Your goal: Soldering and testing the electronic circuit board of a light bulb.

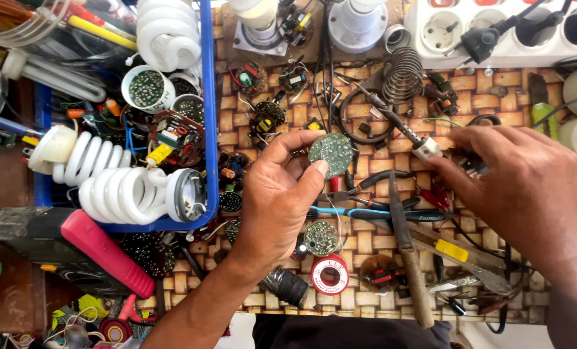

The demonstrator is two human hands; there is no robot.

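The left hand (pixel 278 194) pinches a small round green circuit board (pixel 331 154) between thumb and fingertips, lifted above the worktop (pixel 359 239). Right of the board, the right hand (pixel 527 187) is closed around a soldering iron (pixel 391 119), its white collar showing at the fingertips. The board looks light, thin and stiff, with delicate soldered parts, so I'd judge the bare rim the safest grip. A solder spool (pixel 329 274) lies below the board.
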